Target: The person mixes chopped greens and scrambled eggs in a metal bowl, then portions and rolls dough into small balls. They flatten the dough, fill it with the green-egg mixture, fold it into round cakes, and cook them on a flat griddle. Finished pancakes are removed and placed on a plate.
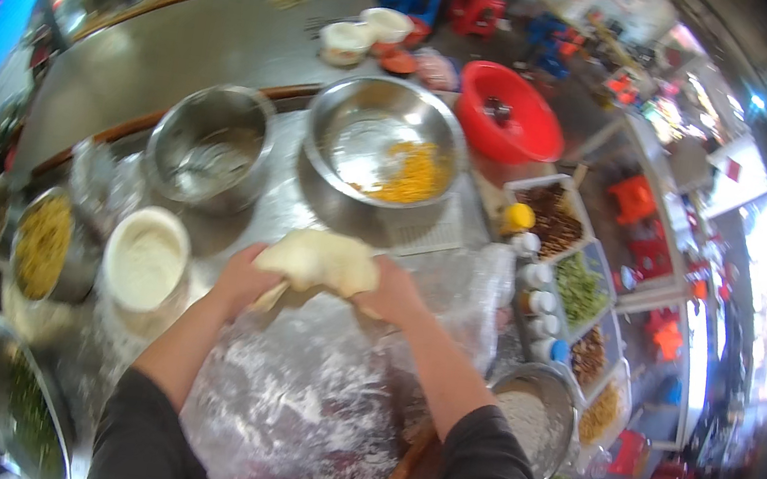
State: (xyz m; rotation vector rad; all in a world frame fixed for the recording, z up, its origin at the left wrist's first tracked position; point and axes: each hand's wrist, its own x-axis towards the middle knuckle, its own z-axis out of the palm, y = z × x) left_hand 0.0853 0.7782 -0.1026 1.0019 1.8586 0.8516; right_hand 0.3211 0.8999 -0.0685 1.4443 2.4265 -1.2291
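Between my two hands hangs a thick, pale slab of dough (pixel 322 259), stretched sideways above the worktop. My left hand (pixel 247 280) grips its left end, where a flap droops below the fingers. At the right end my right hand (pixel 392 292) holds on the same way. Under and in front of the dough lies a plastic-covered work surface (pixel 302 397), streaked with white flour. Beyond the dough stands a wide steel bowl (pixel 369 134) with some orange-yellow shreds (pixel 416 174) in it.
A steel pot (pixel 211 145) and a white tub of flour (pixel 147 259) stand at left, near a pot of yellow shreds (pixel 43 247). Seasoning bottles (pixel 537 276) and trays of chopped greens (pixel 579 289) line the right. A flour bowl (pixel 534 422) sits by my right arm; a red basin (pixel 511 114) lies beyond.
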